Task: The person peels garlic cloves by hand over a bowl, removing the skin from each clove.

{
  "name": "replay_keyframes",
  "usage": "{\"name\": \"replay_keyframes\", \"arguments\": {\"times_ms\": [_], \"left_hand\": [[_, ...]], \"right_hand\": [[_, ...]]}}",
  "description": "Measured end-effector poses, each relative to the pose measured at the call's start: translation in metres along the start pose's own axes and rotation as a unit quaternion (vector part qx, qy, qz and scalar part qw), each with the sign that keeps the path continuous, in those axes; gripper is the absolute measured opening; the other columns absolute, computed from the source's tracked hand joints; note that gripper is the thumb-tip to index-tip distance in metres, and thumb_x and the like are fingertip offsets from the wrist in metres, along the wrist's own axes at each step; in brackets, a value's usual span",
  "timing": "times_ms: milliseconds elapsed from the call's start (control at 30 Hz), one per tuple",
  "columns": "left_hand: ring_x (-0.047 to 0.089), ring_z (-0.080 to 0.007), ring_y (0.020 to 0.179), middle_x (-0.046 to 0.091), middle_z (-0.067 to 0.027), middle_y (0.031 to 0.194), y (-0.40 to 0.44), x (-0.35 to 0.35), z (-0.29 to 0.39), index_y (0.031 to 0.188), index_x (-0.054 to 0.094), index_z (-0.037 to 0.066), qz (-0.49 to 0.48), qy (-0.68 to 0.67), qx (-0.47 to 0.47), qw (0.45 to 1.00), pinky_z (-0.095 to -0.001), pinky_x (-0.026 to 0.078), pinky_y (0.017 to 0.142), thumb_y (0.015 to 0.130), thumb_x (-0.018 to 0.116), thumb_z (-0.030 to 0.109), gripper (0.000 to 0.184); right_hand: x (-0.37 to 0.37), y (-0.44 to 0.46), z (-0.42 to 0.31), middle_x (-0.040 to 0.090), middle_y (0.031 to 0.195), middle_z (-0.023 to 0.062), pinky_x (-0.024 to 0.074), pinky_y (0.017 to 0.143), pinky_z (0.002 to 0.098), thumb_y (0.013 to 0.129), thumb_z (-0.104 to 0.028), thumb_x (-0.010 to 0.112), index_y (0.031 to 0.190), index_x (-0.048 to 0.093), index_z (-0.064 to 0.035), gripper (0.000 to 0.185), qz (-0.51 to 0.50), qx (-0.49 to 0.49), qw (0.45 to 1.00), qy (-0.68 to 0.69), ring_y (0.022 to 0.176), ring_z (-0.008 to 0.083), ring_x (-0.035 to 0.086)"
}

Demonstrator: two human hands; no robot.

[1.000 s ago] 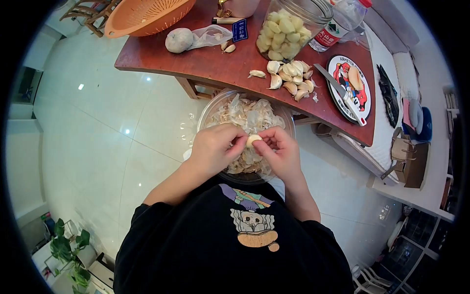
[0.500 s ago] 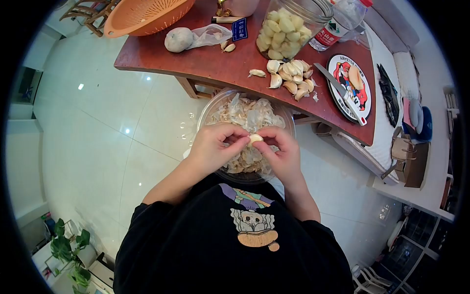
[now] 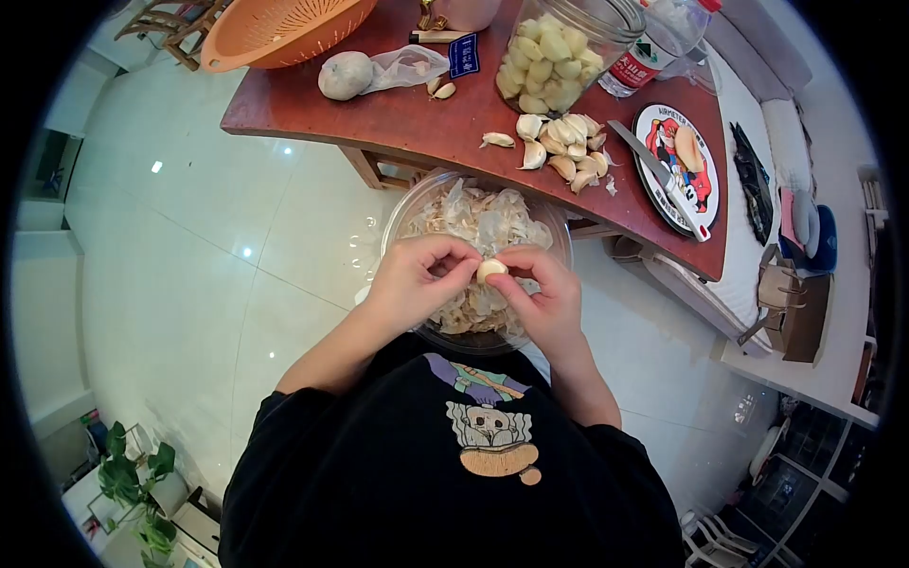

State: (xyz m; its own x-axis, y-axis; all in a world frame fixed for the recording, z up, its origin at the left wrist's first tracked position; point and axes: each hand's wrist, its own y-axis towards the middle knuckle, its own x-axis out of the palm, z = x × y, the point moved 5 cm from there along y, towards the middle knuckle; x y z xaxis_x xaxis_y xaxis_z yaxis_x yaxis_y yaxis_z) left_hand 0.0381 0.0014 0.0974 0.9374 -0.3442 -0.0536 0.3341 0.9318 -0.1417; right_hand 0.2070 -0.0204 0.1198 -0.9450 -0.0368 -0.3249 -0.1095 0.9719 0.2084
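Observation:
A pale garlic clove (image 3: 490, 272) is held between both hands above a clear bowl (image 3: 390, 223) full of loose garlic skins (image 3: 502, 225). My right hand (image 3: 545, 295) pinches the clove between thumb and fingers. My left hand (image 3: 413, 284) is closed in a pinch at the clove's left edge; whether a scrap of skin sits between its fingertips is too small to make out. Beyond the bowl, unpeeled garlic cloves (image 3: 564, 150) lie heaped near the table's edge. Behind them stands a glass jar (image 3: 552, 64) of peeled cloves.
On the red-brown table (image 3: 417, 123) are an orange colander (image 3: 284, 36), a whitish round bundle (image 3: 347, 76) with a plastic tail, a blue card (image 3: 464, 57) and a bottle (image 3: 629, 72). A knife (image 3: 674, 191) rests across a printed plate (image 3: 653, 204) at the right.
The clove has turned in the fingers and shows a rounder side. Both hands stay in nearly the same place over the bowl.

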Motion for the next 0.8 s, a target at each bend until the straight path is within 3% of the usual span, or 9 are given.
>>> {"name": "replay_keyframes", "arguments": {"times_ms": [133,233,333,433,533,633,733,800], "left_hand": [[0.063,-0.0082,0.077,0.069,-0.0046,0.087,0.001,0.001,0.005,0.097,0.068,-0.002,-0.003,-0.013,0.001,1.0,-0.0222,0.051,0.069,0.088,0.067,0.004,0.011],[0.063,-0.0087,0.075,0.068,-0.0046,0.085,0.0,-0.002,0.011,0.095,0.068,-0.001,0.023,0.095,0.075,0.992,-0.0229,0.051,0.067,0.087,0.068,0.004,0.01],[0.063,-0.0092,0.074,0.067,-0.0048,0.083,0.001,-0.001,0.008,0.093,0.067,-0.001,0.035,0.073,0.082,0.993,-0.0235,0.051,0.066,0.087,0.069,0.005,0.009],[0.066,-0.0138,0.07,0.068,-0.0084,0.08,0.003,-0.001,0.006,0.091,0.067,0.001,0.052,0.072,0.073,0.993,-0.0265,0.053,0.063,0.087,0.068,0.01,0.01],[0.066,-0.0183,0.069,0.067,-0.0091,0.079,0.006,-0.001,-0.004,0.091,0.067,0.002,0.051,0.05,0.053,0.996,-0.0303,0.052,0.062,0.086,0.069,0.011,0.01],[0.064,-0.0251,0.068,0.065,-0.0101,0.077,0.008,0.0,0.003,0.09,0.068,0.003,0.032,0.199,0.133,0.97,-0.0347,0.05,0.062,0.085,0.069,0.012,0.01],[0.065,-0.022,0.073,0.065,-0.0101,0.083,0.008,0.005,0.001,0.089,0.065,0.002,-0.004,0.258,0.152,0.954,-0.0269,0.05,0.062,0.083,0.07,0.004,0.008],[0.064,-0.0208,0.072,0.064,-0.01,0.082,0.008,0.006,0.004,0.088,0.064,0.001,0.006,0.256,0.145,0.956,-0.0267,0.05,0.062,0.083,0.071,0.004,0.009]], "right_hand": [[0.0,0.003,-0.003,0.068,0.091,0.0099,0.0528,0.066,0.0296,0.082,-0.013,0.075,0.096,0.067,-0.0013,0.02,0.005,-0.038,0.999,-0.036,0.08,0.0208,0.068],[0.0,0.002,-0.004,0.068,0.095,0.0099,0.0537,0.07,0.0291,0.084,-0.013,0.074,0.098,0.066,-0.0012,0.019,-0.005,-0.011,0.999,-0.049,0.084,0.0191,0.067],[0.005,-0.003,0.014,0.068,0.103,0.0109,0.0543,0.078,0.0291,0.088,-0.009,0.07,0.106,0.064,0.0001,0.022,-0.008,0.081,0.991,0.11,0.091,0.0176,0.067],[0.009,-0.003,0.029,0.066,0.111,0.0126,0.0539,0.085,0.0306,0.092,-0.006,0.064,0.116,0.059,0.0022,0.025,-0.039,0.126,0.943,0.304,0.098,0.0174,0.065],[0.006,-0.002,0.038,0.065,0.114,0.0139,0.0528,0.087,0.0303,0.095,-0.004,0.059,0.121,0.056,0.0035,0.027,-0.06,0.153,0.912,0.375,0.101,0.0177,0.065],[0.006,-0.002,0.036,0.064,0.117,0.0185,0.0546,0.086,0.0335,0.096,-0.006,0.056,0.122,0.054,0.0045,0.027,-0.044,0.148,0.907,0.392,0.099,0.0222,0.067],[0.006,-0.003,0.04,0.063,0.118,0.0183,0.0534,0.088,0.0333,0.096,-0.005,0.055,0.123,0.054,0.0038,0.028,-0.046,0.172,0.895,0.408,0.101,0.0223,0.066],[0.005,-0.001,0.037,0.063,0.116,0.0161,0.0518,0.09,0.0323,0.095,-0.002,0.056,0.121,0.055,0.0034,0.027,-0.036,0.155,0.906,0.391,0.102,0.0214,0.065]]}}
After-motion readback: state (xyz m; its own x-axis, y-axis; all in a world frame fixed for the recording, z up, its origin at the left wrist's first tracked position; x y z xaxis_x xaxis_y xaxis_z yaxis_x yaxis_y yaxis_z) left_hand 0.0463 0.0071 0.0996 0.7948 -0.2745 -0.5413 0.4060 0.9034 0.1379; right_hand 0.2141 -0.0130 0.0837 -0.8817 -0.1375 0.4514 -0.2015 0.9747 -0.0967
